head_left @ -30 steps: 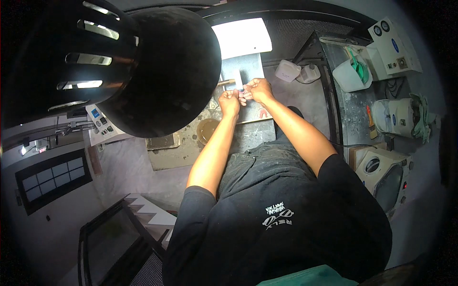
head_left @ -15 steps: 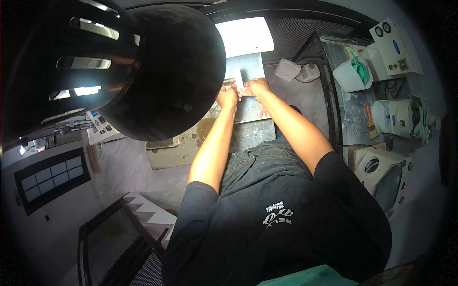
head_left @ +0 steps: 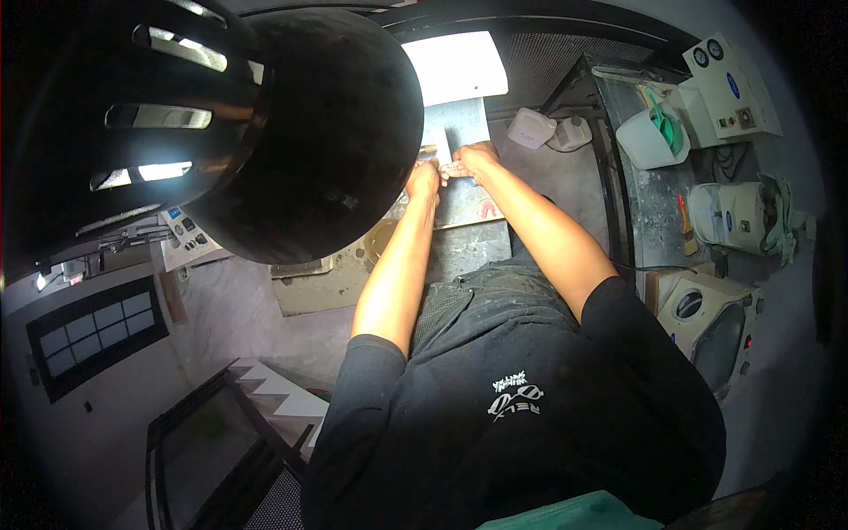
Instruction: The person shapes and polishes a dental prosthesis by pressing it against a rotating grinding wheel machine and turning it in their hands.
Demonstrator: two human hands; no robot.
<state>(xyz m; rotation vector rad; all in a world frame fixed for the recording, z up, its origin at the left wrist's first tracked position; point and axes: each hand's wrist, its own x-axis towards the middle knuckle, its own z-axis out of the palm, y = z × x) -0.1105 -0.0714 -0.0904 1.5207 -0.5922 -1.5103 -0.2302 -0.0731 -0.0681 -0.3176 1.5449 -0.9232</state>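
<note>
Over the metal work board (head_left: pixel 464 115), my two hands meet close together. My left hand (head_left: pixel 423 180) has its fingers curled, partly behind the black lamp shade (head_left: pixel 336 141). My right hand (head_left: pixel 477 161) is closed too, its fingertips pointing at the left ones. Something small and pale seems to be between the fingertips, too small to name. Just beyond them stands a white upright block (head_left: pixel 443 140), with a brass-coloured rod end (head_left: pixel 428 151) beside it. A pink-red arch-shaped piece (head_left: pixel 488 208) lies on the board, nearer me and below my right hand.
The lamp shade covers much of the upper left. A bright white panel (head_left: pixel 459 66) is at the back. White jugs (head_left: pixel 531 128) stand right of the board. The right-hand bench holds a white tub (head_left: pixel 652 141) with green tools, a brush (head_left: pixel 686 225) and machines (head_left: pixel 707 322).
The lamp shade sits very slightly further right in view. Both hands keep nearly the same place and grip.
</note>
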